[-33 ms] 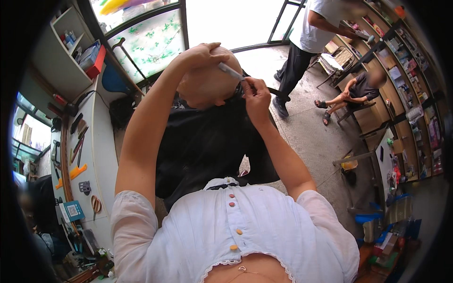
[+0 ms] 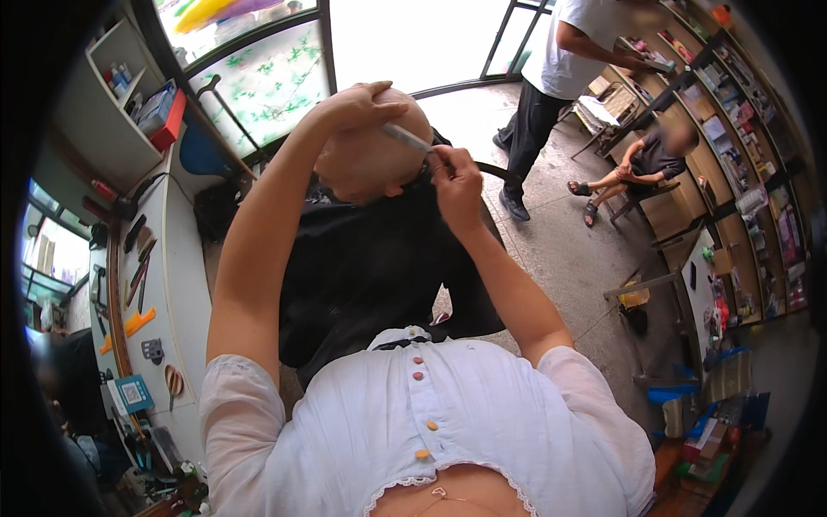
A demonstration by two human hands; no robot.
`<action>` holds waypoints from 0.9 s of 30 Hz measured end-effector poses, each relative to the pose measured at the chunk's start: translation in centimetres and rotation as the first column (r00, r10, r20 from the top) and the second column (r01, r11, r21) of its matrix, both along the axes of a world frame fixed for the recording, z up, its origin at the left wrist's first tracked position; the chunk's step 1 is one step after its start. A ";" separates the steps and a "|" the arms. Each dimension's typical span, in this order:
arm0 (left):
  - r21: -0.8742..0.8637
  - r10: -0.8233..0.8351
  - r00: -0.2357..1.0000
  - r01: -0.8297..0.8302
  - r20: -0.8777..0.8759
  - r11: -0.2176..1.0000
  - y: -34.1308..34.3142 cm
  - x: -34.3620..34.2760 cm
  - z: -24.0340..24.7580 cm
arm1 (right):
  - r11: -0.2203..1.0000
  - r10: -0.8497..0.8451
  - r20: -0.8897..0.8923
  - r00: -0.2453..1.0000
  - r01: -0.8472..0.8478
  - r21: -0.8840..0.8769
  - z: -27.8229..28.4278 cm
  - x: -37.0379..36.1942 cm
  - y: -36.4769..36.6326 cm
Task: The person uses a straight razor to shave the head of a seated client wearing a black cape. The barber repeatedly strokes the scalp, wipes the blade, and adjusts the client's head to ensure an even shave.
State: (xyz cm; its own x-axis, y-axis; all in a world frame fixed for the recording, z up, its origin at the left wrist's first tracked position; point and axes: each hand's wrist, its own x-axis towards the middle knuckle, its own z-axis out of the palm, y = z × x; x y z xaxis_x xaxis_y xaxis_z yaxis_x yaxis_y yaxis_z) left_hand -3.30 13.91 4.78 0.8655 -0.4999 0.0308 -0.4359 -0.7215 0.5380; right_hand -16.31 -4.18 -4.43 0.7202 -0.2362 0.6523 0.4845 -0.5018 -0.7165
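In front of me a seated person's shaved head (image 2: 357, 164) leans forward above a black cape (image 2: 370, 258). My left hand (image 2: 362, 105) lies on top of the scalp, its fingers stretched out and resting on the skin. My right hand (image 2: 457, 177) pinches a straight razor (image 2: 407, 138) near the side of the head. The razor's pale, flat blade lies against the scalp, pointing toward my left hand. My right fingers hide most of its handle.
At left, a white counter (image 2: 181, 250) holds scissors (image 2: 174, 383), an orange comb (image 2: 140, 320) and other tools beside a mirror. A walking stick (image 2: 228, 112) leans by the door. At right, one person stands (image 2: 564, 60) and another sits (image 2: 650, 164) near full shelves (image 2: 758, 172).
The view has shifted slightly. My right hand and the razor sit a little farther left on the scalp; my left hand stays on the head.
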 end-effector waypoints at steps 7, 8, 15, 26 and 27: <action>-0.012 0.025 0.999 -0.024 0.041 1.000 0.5 0.0 0.2 | 0.999 -0.004 0.018 1.000 0.003 0.049 0.8 0.0 0.6; -0.031 0.014 1.000 -0.014 0.026 0.999 0.5 -0.2 0.3 | 0.999 -0.023 0.029 0.999 0.022 0.031 0.8 0.1 0.5; -0.087 -0.010 0.999 0.013 0.033 0.996 1.6 0.1 -0.1 | 0.981 0.019 0.100 0.995 0.001 -0.195 0.2 -0.8 1.9; -0.060 -0.044 0.998 0.047 0.053 0.997 2.6 -0.9 -0.4 | 0.999 0.023 0.016 1.000 -0.023 -0.049 1.9 0.2 0.6; -0.052 -0.040 0.998 0.042 0.044 0.998 2.6 -0.9 -0.2 | 0.997 0.013 0.003 1.000 -0.013 -0.071 1.9 0.3 0.5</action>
